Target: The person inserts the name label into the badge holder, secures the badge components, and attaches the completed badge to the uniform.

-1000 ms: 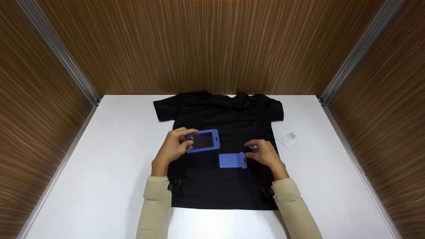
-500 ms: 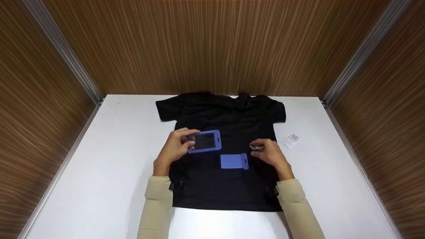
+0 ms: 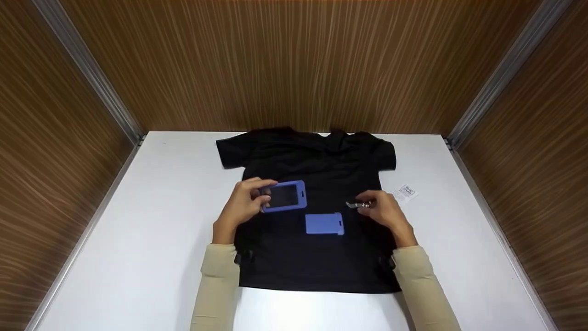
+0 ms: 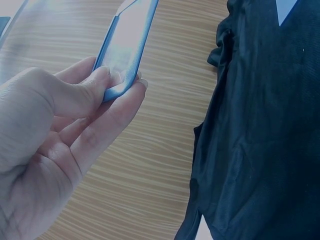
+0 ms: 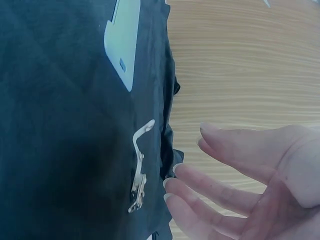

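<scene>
Blue card frame is pinched by the left hand; right hand, fingers parted, hovers beside the metal clip.

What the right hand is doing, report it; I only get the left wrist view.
Observer: The right hand holds nothing; in the right wrist view a gap separates it from a slim silver metal clip on the black fabric shirt.

Operator: Describe the far end of the blue rectangular frame in the left hand; my picture crops it.

Observer: The head view shows a small dark slot there.
</scene>
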Action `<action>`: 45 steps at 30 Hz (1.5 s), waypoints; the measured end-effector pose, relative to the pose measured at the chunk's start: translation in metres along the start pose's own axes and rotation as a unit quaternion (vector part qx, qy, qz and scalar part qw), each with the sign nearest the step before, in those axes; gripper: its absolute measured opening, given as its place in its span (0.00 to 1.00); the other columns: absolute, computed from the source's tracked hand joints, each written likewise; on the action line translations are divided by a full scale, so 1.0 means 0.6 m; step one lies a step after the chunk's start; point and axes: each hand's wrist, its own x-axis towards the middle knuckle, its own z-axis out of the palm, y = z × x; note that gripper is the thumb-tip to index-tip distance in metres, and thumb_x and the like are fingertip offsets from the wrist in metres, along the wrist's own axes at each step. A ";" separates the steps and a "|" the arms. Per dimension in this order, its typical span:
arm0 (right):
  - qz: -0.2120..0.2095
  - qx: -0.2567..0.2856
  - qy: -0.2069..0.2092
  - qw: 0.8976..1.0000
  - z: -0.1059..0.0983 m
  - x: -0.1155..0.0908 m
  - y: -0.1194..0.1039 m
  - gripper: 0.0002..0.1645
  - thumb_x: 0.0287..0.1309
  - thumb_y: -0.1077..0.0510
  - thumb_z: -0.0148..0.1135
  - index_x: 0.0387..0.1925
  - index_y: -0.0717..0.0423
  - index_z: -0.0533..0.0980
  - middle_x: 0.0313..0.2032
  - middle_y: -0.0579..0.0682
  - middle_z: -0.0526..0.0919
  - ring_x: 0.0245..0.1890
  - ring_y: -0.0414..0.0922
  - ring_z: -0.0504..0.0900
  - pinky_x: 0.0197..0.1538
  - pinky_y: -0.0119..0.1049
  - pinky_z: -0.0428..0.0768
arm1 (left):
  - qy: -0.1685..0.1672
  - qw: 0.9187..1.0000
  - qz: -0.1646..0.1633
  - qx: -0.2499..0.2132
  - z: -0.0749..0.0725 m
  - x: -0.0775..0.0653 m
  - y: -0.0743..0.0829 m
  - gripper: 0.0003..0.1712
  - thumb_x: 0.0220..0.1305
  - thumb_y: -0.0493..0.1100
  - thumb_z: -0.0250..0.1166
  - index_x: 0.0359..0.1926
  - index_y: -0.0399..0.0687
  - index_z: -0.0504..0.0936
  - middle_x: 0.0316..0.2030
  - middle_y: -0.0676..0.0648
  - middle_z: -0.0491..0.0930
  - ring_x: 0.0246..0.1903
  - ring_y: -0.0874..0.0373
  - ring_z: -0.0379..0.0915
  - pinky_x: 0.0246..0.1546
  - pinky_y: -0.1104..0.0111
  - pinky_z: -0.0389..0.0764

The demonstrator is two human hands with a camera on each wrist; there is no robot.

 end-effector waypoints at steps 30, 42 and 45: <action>0.039 -0.003 0.015 0.999 -0.063 -0.007 0.066 0.19 0.57 0.66 0.71 0.51 0.67 0.83 0.51 0.70 0.85 0.42 0.63 0.90 0.40 0.40 0.84 | 0.003 1.000 0.010 -0.011 0.000 0.001 -0.003 0.24 0.63 0.22 0.63 0.57 0.42 0.87 0.37 0.40 0.81 0.27 0.54 0.84 0.25 0.71 0.84; 0.058 -0.022 0.032 0.998 -0.089 -0.012 0.092 0.19 0.58 0.64 0.71 0.52 0.65 0.83 0.51 0.70 0.86 0.45 0.64 0.89 0.45 0.46 0.84 | 0.002 1.000 0.010 -0.021 0.000 -0.001 -0.002 0.24 0.63 0.22 0.63 0.57 0.43 0.87 0.37 0.40 0.82 0.27 0.52 0.85 0.25 0.70 0.84; 0.064 -0.022 0.033 0.997 -0.093 -0.013 0.100 0.19 0.59 0.64 0.70 0.53 0.65 0.83 0.52 0.70 0.85 0.47 0.65 0.88 0.47 0.50 0.85 | 0.003 1.000 0.011 -0.017 0.000 -0.001 -0.002 0.24 0.63 0.22 0.63 0.57 0.43 0.87 0.37 0.40 0.82 0.27 0.52 0.85 0.25 0.70 0.84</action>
